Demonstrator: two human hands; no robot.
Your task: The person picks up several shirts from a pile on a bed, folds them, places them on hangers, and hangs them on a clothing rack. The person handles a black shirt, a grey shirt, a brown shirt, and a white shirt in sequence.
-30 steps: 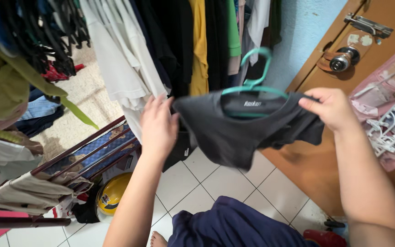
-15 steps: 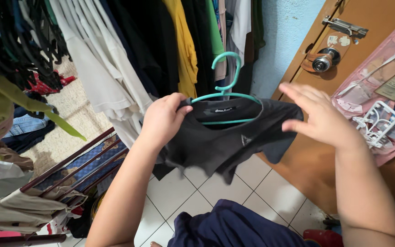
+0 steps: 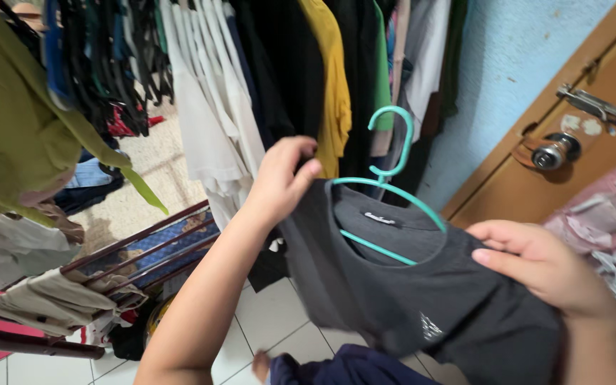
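Left forearm rises diagonally from the lower edge; left hand [image 3: 283,178] is raised, fingers curled with thumb pressed down in a closed pinch grip at the shoulder of the dark shirt [image 3: 422,299]. Right hand [image 3: 543,267] lies lower, fingers closed over the shirt's opposite shoulder.

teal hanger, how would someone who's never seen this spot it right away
Start at the row of clothes hanging along the top, then drop to the dark grey shirt held between the left hand and right hand. The teal hanger sits inside its collar, hook pointing up. It is the only bright teal plastic thing there.
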